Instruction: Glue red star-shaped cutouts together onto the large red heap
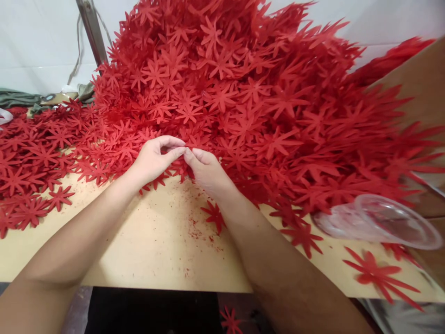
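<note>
Head view: two hands pinching one red cutout at the foot of a huge red pile

Head camera is looking down on a great heap of red flower cutouts spreading across the far tabletop from nine o'clock round to three o'clock, with a clear plastic cup lying on its side at four o'clock. Both hands are meeting at the heap's near edge, at twelve o'clock from the body: the left hand is reaching in from seven o'clock, the right hand from five o'clock. Their fingers are closing narrow, tip to tip, on a small red piece between them, both hands equally near. So little of it is showing that I cannot tell its long axis or where it is pointing. One loose flower is lying just beside the right wrist.
</note>
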{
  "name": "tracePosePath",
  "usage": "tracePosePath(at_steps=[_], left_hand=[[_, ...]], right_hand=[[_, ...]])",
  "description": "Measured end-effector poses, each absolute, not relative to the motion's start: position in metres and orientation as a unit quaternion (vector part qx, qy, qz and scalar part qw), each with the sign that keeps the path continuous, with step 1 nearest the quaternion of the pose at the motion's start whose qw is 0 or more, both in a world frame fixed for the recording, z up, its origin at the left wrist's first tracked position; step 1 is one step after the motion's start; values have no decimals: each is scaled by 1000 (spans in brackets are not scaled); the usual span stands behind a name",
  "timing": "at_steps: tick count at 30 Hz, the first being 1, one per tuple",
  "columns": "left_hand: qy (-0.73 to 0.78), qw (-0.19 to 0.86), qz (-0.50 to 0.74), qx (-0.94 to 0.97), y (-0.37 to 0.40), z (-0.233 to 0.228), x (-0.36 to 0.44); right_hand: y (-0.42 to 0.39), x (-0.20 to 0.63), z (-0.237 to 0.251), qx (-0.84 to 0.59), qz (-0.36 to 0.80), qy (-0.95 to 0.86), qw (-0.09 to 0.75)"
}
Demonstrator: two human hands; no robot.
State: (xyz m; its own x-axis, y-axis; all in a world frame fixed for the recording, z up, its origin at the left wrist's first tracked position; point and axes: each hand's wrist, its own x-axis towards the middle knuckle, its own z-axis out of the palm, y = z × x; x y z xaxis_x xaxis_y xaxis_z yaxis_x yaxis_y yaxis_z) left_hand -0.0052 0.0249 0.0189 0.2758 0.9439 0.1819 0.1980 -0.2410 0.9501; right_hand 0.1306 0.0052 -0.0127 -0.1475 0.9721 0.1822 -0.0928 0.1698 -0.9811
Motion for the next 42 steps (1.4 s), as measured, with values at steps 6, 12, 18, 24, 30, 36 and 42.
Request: tracePosePath(at_steps=[6,12,18,24,30,36,42], left_hand=[[434,478,418,639,28,21,-8],[411,460,378,691,28,21,-10],[368,392,394,746,24,26,-11],[403,342,392,753,20,29,-8],[423,345,467,696,27,27,-8],[451,308,568,616,54,14,-30],[476,150,547,672,69,-4,-45]], right_hand=[[4,128,-12,-385,478,-592,522],[3,129,-10,-399,498,-576,510],[0,130,-5,-442,493,-561,498],[-2,130,-3,-451,505,-565,472],[-7,126,-1,-380,592,-539,464],[-7,127,-5,-360,666,-521,396],[-4,129,4,-429,604,-486,465]])
